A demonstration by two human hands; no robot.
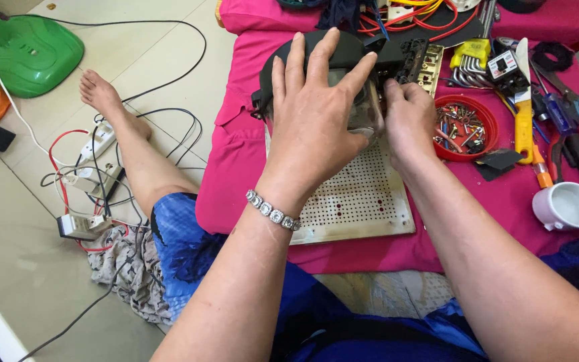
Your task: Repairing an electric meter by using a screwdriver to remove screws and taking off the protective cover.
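My left hand (316, 114) lies spread over a dark, rounded device with a clear body (363, 110), pressing it from above with the fingers apart. My right hand (409, 117) grips the device's right side, next to a black part with terminals (413, 57). The device rests on a white perforated board (363, 201) that lies on a pink cloth (236, 161). A metal link bracelet is on my left wrist.
A red bowl of screws and small parts (467, 127), a yellow-handled tool (524, 121), hex keys (467, 67), pliers and screwdrivers (571, 127) and a white cup (566, 206) lie to the right. On the floor at left are wires, a power strip (98, 141) and a green plastic object (31, 53).
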